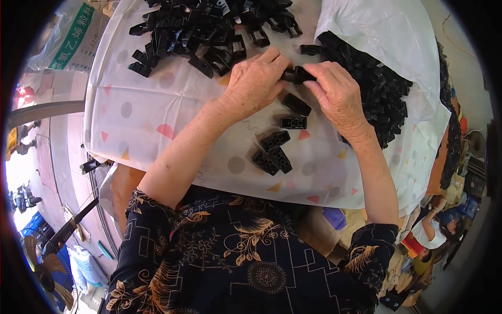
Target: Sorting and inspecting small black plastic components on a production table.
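Note:
Above the middle of the table, both hands are closed around a small black plastic piece [303,75]. My left hand [253,81] pinches its left end, with the fingertips partly hiding it. At its right end are the thumb and fingers of my right hand [334,94]. Whether this is one piece or two joined cannot be made out. Just below lie several loose black plastic blocks, among them a slanted one [297,104], a flat one [294,123] and a small cluster [275,140]. The blocks show small hollow compartments.
A heap of larger open black plastic housings [209,31] lies far left. On the right, a dense pile of small black parts [379,89] sits by a white plastic sheet [376,31]. A patterned cover [219,152] spans the table. A fan [46,272] stands lower left; another person [434,233] is at right.

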Available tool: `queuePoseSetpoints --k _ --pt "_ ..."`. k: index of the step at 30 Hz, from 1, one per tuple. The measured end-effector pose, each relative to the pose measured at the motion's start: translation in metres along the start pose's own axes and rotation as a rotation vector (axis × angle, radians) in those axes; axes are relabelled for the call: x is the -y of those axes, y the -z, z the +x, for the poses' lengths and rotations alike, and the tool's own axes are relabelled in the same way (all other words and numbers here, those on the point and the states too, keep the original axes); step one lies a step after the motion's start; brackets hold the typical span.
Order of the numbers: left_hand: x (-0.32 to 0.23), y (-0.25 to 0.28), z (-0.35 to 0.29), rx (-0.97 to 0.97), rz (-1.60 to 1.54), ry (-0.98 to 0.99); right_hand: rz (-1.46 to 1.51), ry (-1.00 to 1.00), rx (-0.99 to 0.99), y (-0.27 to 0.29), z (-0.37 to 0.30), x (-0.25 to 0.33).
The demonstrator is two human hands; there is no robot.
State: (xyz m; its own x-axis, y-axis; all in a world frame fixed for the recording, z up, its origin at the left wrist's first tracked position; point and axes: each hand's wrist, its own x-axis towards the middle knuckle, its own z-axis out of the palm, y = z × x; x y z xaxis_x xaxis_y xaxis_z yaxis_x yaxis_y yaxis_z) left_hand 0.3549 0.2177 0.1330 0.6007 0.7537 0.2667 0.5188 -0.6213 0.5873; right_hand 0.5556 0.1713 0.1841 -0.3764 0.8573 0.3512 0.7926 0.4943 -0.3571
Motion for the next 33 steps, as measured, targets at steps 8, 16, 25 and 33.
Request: queuePoseSetpoints --k 8,16,25,33 --pt "0.001 0.002 0.004 0.002 -0.065 0.022 -0.218 0.230 -0.018 -0.012 0.004 -0.007" --pt "0.003 -0.002 0.005 -0.001 -0.053 0.026 0.023 0.106 -0.002 -0.004 0.007 -0.005" --pt "0.006 0.003 0.001 -0.053 -0.074 -0.024 -0.150 -0.135 -0.164 0.000 -0.020 0.006" --pt "-0.001 0.005 0.005 0.024 -0.073 0.061 -0.263 -0.081 0.201 0.019 -0.019 0.011"
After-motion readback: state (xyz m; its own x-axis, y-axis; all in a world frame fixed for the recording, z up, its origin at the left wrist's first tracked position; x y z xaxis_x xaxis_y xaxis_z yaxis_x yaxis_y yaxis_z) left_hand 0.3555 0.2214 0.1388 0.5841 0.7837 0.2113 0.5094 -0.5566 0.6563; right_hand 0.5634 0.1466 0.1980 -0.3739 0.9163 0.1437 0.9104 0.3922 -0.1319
